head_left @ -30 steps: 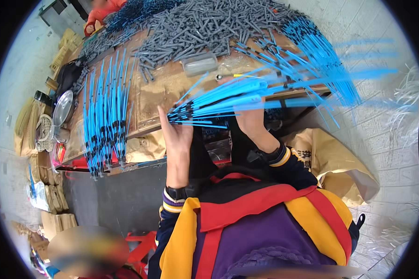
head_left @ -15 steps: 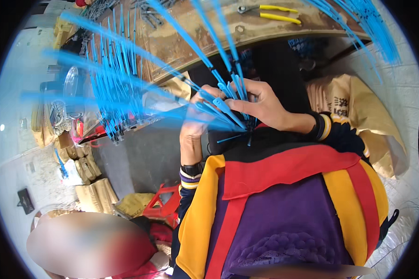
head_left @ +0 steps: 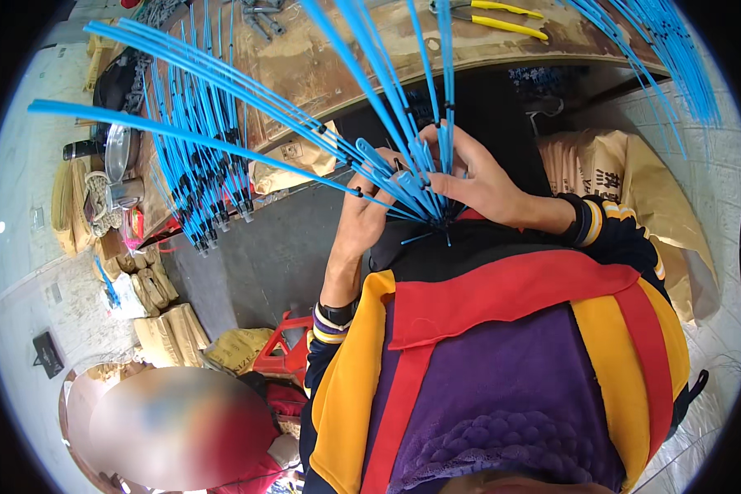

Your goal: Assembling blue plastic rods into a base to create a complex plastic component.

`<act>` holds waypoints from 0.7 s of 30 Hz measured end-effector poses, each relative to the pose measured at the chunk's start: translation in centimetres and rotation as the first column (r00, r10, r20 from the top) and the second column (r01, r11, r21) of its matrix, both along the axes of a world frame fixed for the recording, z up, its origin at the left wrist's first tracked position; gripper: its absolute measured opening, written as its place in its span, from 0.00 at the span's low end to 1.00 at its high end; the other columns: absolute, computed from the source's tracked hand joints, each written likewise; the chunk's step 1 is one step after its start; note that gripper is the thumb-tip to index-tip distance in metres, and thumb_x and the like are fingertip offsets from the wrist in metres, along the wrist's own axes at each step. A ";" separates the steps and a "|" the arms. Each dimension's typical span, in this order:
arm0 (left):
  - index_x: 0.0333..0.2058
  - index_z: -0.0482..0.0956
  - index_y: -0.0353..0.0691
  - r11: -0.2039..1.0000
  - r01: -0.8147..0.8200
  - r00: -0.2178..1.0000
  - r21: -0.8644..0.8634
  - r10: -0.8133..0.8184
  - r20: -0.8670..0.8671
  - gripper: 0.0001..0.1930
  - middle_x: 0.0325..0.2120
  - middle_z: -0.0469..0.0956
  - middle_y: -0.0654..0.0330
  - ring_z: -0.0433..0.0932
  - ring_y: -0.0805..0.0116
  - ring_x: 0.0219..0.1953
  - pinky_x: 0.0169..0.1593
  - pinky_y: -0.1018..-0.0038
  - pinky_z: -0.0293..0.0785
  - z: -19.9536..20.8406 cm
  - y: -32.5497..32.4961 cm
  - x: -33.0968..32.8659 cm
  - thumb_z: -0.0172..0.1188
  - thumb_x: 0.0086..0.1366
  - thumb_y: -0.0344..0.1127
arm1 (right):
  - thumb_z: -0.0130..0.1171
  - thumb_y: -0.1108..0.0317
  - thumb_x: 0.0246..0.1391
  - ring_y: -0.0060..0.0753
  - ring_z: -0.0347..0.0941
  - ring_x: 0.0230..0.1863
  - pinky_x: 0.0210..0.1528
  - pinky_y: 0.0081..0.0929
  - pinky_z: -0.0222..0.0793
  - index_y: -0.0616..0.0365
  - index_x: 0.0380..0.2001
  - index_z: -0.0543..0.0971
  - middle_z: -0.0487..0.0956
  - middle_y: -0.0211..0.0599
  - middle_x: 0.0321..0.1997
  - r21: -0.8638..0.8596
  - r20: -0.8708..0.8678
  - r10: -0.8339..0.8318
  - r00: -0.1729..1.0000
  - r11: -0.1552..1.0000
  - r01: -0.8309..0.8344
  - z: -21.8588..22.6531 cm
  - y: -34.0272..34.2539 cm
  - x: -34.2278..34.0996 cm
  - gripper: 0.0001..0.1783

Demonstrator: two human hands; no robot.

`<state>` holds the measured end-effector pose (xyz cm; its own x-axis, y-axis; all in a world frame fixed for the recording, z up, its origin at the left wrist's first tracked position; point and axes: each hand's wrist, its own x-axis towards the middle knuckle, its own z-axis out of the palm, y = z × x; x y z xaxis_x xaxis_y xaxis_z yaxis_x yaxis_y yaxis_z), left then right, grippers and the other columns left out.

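In front of my waist I hold a blue umbrella frame (head_left: 416,191), its long blue ribs with black joints fanned out toward the table. My left hand (head_left: 364,212) is closed on the ribs from the left side, its fingers partly behind them. On the other side my right hand (head_left: 487,183) pinches ribs between thumb and bent fingers near the lower hub. Small black tips and short blue ends stick out at the hub, close to my apron (head_left: 510,300). What lies between the fingertips is partly hidden by the ribs.
Yellow-handled pliers (head_left: 509,18) lie on the worn wooden table (head_left: 321,78). Bundles of blue ribs hang over its edge at left (head_left: 198,156) and right (head_left: 671,62). Brown paper sacks (head_left: 613,177) stand at right. A red stool (head_left: 284,354) and another person (head_left: 185,428) are at lower left.
The ribs, blurred by motion before, are now sharp and gathered into closer groups. The lowest ribs on the left have swung up. My left hand has shifted slightly right.
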<state>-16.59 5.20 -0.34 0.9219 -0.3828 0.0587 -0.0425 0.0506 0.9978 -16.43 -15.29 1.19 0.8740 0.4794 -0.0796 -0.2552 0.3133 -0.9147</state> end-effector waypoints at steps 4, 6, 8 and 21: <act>0.37 0.72 0.36 1.000 0.024 0.997 -0.011 -0.024 -0.077 0.03 0.33 0.71 0.65 0.69 0.77 0.37 0.42 0.78 0.67 0.7 -0.7 0.1 0.52 0.67 0.27 | 0.61 0.65 0.59 0.18 0.67 0.49 0.52 0.21 0.64 0.57 0.51 0.68 0.70 0.28 0.46 0.003 0.023 0.025 0.999 1.000 -0.025 -0.7 -1.2 -0.2 0.21; 0.37 0.72 0.36 0.996 0.072 0.996 -0.050 -0.074 -0.055 0.02 0.33 0.72 0.65 0.70 0.77 0.37 0.42 0.78 0.67 0.8 -0.9 0.1 0.52 0.67 0.27 | 0.60 0.64 0.59 0.19 0.68 0.49 0.52 0.21 0.64 0.57 0.51 0.69 0.70 0.28 0.46 -0.003 0.046 0.036 0.998 0.999 -0.036 -1.0 -1.6 -0.2 0.20; 0.37 0.72 0.37 0.992 0.041 0.986 -0.123 -0.060 -0.155 0.03 0.33 0.72 0.65 0.71 0.77 0.37 0.42 0.78 0.68 1.1 -1.4 -0.1 0.53 0.67 0.28 | 0.58 0.62 0.61 0.16 0.68 0.43 0.46 0.17 0.66 0.59 0.48 0.70 0.71 0.27 0.40 -0.072 0.168 0.046 0.985 0.997 -0.035 -1.4 -2.0 0.2 0.17; 0.33 0.69 0.39 0.959 -0.129 0.832 -0.252 -0.033 -0.553 0.14 0.29 0.72 0.58 0.74 0.68 0.34 0.40 0.74 0.70 4.1 -4.6 -1.3 0.51 0.69 0.45 | 0.56 0.63 0.62 0.22 0.70 0.46 0.49 0.23 0.67 0.60 0.43 0.74 0.73 0.30 0.41 0.163 -0.009 0.054 0.999 0.985 -0.051 -1.5 -3.8 -0.8 0.12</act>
<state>-17.89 0.61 3.81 0.8486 -0.3811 -0.3668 0.4957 0.3309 0.8030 -17.22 -19.05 -0.29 0.8467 0.5321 -0.0081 -0.2868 0.4435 -0.8491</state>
